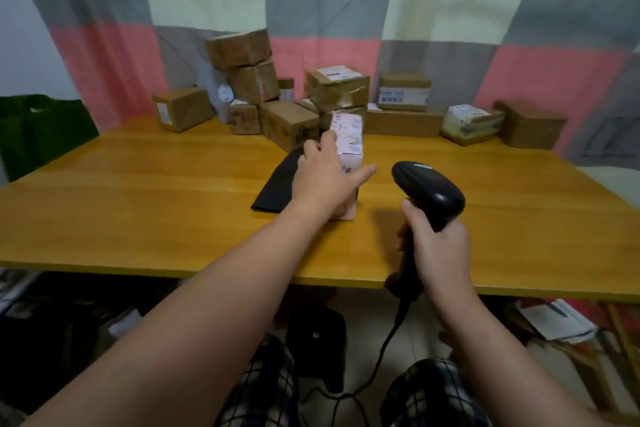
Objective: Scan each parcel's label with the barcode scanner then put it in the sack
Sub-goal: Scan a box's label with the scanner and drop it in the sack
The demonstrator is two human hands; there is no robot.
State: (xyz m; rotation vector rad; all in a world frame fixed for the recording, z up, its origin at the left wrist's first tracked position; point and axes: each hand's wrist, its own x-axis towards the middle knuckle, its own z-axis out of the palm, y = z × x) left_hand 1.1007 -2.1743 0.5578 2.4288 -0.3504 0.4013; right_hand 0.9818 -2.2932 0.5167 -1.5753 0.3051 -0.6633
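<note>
Left hand [323,177]: yours, closed around one pale printed parcel [348,152], fingers over its top edge, thumb stretched along the right side. Parcel stands upright on the wooden table [138,204], bottom edge touching the surface, near the middle.

Right hand [438,246]: wrapped tight on the handle of one black barcode scanner [427,191], held above the table's near edge, just right of the parcel and apart from it. Scanner head tilts forward and left. One black cable [382,354] drops from the handle toward the floor.

One flat black object [277,184] lies on the table just left of the parcel, partly under your wrist; what it is, you cannot tell.

Back edge of table: a heap of brown cardboard boxes [337,88], roughly a dozen, some stacked two or three high, several with white labels. Exact count unclear where they overlap.

One dark green sack [41,135] sits off the table's left side.
</note>
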